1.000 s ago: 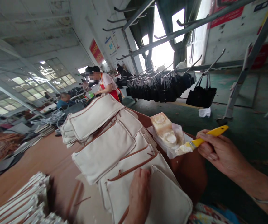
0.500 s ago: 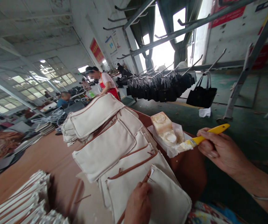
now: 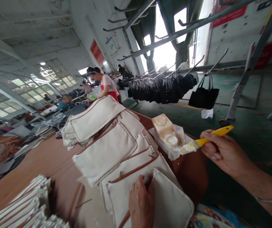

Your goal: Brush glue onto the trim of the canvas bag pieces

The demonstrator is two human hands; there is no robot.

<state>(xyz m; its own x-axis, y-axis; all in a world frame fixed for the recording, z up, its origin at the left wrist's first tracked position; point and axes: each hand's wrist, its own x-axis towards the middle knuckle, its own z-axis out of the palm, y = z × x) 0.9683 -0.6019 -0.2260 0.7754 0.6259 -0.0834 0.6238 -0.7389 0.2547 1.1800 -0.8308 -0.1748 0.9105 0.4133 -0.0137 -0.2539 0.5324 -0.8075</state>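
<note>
My right hand (image 3: pixel 218 145) grips a yellow-handled brush (image 3: pixel 203 139); its bristles, coated in pale paste, are over the edge of a white sheet (image 3: pixel 175 154). On that sheet stands a paste-smeared cream container (image 3: pixel 165 128). My left hand (image 3: pixel 141 201) rests on the nearest cream pouch (image 3: pixel 171 199), its fingers closed around a thin brown strip (image 3: pixel 124 219) that runs along the pouch's brown-trimmed edge. More cream pouches (image 3: pixel 105 153) overlap in a row leading away from me on the brown table (image 3: pixel 62 164).
A stack of cream pieces (image 3: pixel 27 204) lies at the lower left. Beyond the table, black bags (image 3: pixel 162 88) hang from a metal rack (image 3: pixel 241 79). A person in a red apron (image 3: pixel 107 87) bends over a table further back. Brown material (image 3: pixel 0 148) is heaped far left.
My left hand has shifted slightly up on the pouch, its fingers now reaching further forward beside the strip. The right hand and brush are almost unmoved.
</note>
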